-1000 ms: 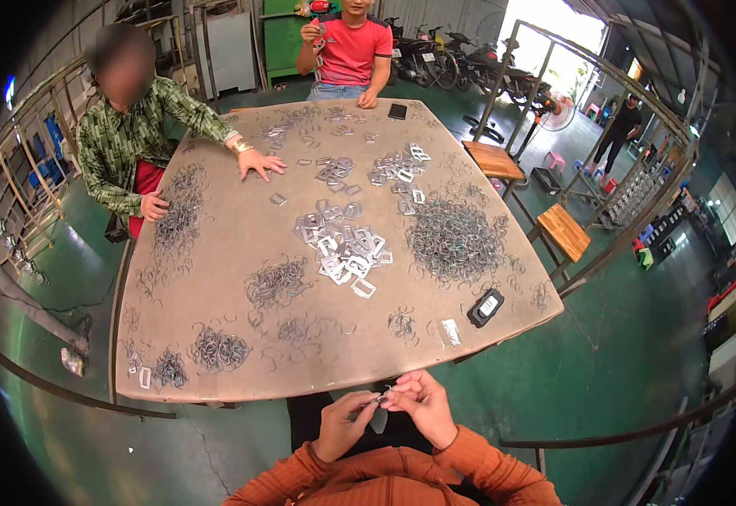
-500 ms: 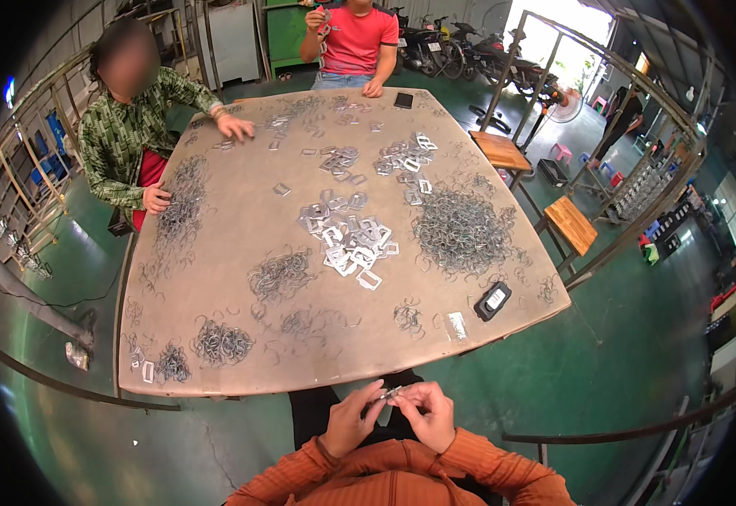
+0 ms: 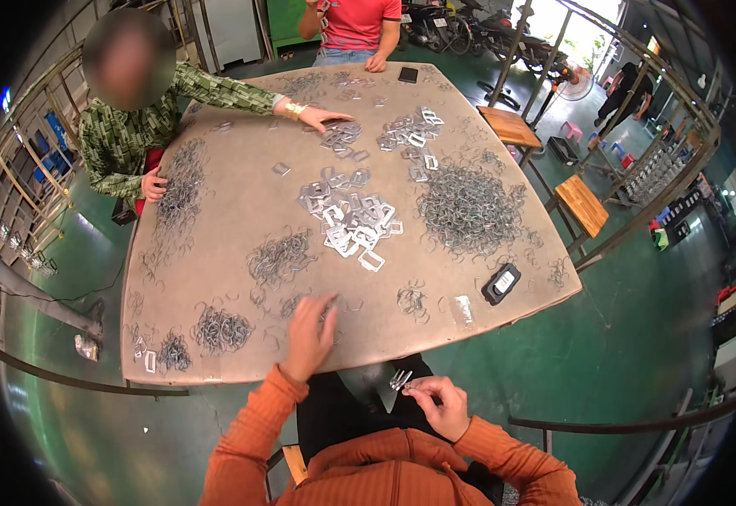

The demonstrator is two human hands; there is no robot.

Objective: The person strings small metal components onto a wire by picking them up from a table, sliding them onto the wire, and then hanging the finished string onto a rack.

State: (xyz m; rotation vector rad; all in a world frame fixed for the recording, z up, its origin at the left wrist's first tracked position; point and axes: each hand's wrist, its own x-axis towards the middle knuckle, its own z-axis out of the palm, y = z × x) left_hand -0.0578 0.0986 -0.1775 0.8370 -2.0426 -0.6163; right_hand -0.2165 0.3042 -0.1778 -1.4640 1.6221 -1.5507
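Note:
Over the table's front edge stretches my left hand (image 3: pixel 307 337), fingers apart and slightly blurred, with nothing visible in them. It is nearest to a thin scatter of curved wire clips (image 3: pixel 294 305), which it partly covers. Above my lap, my right hand (image 3: pixel 442 408) pinches a small bunch of shiny metal pieces (image 3: pixel 400 379) between thumb and fingers; their exact shape is too small to make out. Mid-table lies a heap of flat rectangular metal frames (image 3: pixel 359 223). To its right spreads a large pile of wire clips (image 3: pixel 471 211).
The brown-covered table (image 3: pixel 207 291) also bears smaller clip piles (image 3: pixel 222 329) and a black case with a white label (image 3: pixel 500 283). A co-worker in a green patterned shirt (image 3: pixel 115 143) reaches to frames at the far side. Another in red (image 3: pixel 359 29) sits beyond. Wooden stools (image 3: pixel 581 205) stand right.
My hands have parted: the left has gone forward over the table edge, while the right keeps the metal pieces. The green-shirted co-worker's arm has stretched right to the frames.

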